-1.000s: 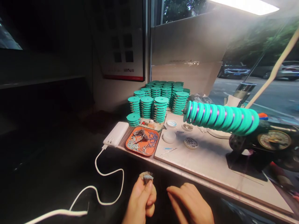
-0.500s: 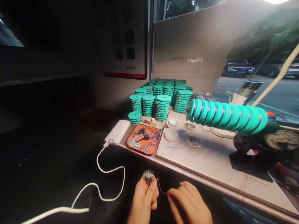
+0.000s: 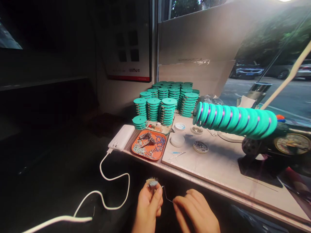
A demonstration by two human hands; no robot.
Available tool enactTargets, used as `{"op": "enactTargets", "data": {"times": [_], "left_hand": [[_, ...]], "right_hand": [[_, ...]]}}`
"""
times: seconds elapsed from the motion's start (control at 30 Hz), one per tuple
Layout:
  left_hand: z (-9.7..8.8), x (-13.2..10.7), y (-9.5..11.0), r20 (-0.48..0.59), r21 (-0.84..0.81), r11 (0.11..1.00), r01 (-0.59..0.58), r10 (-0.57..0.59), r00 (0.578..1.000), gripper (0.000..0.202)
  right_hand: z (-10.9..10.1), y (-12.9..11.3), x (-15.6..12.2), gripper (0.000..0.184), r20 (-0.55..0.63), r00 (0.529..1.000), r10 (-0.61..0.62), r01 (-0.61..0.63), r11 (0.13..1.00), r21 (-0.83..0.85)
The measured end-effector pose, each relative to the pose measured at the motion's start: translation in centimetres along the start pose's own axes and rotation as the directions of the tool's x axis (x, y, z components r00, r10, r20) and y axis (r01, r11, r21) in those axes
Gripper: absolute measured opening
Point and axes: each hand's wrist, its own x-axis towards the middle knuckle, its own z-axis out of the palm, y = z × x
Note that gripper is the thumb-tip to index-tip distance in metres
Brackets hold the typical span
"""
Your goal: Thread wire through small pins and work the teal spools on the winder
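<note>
Pinched in my left hand (image 3: 150, 202) is a bristly bundle of small pale metallic pieces (image 3: 153, 183), its top poking out above the thumb. What the pieces are is too small to tell. My right hand (image 3: 195, 210) has its thumb and forefinger closed on one end of a thin bent wire (image 3: 167, 194). The wire angles up and left, its far tip close beside my left thumb. Whether that tip touches anything in the bundle I cannot tell. Both hands are in front of the table edge, below an orange tray (image 3: 150, 157) of small metal parts.
Stacks of green foam line spools (image 3: 167, 111) stand at the back. To the right, a machine (image 3: 255, 149) carries a row of green spools (image 3: 233, 119). Small round dishes (image 3: 200, 147) sit on the board (image 3: 218, 168). A white power bank (image 3: 121, 137) trails a cable (image 3: 114, 208).
My left hand has shifted slightly left and up, and the wire's tip sits a little farther from the thumb. The right hand is almost still. The view has drifted slightly.
</note>
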Motion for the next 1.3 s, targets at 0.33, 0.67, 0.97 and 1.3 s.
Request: {"op": "enactTargets", "data": {"times": [0.33, 0.67, 0.97, 1.3], "left_hand": [[0.4, -0.6, 0.3, -0.106, 0.162, 0.974, -0.156, 0.174, 0.979, 0.031], [0.3, -1.1, 0.5, -0.103, 0.338, 0.906, -0.256, 0.306, 0.946, 0.021], [0.5, -1.0, 3.0, 0.149, -0.384, 0.916, 0.113, -0.060, 0.987, 0.028], [0.1, -0.8, 2.4, 0.089, -0.562, 0.812, 0.156, -0.128, 0.988, 0.030]], "right_hand": [[-0.2, 0.2, 0.0, 0.009, 0.039, 0.996, 0.077, -0.079, 0.996, 0.045], [-0.1, 0.1, 0.1, 0.015, 0.029, 0.998, 0.052, -0.052, 0.999, 0.014], [-0.2, 0.6, 1.8, 0.029, 0.191, 0.927, -0.323, 0.352, 0.925, -0.142], [-0.1, 0.0, 1.1, 0.029, 0.210, 0.918, -0.337, 0.380, 0.900, -0.215]]}}
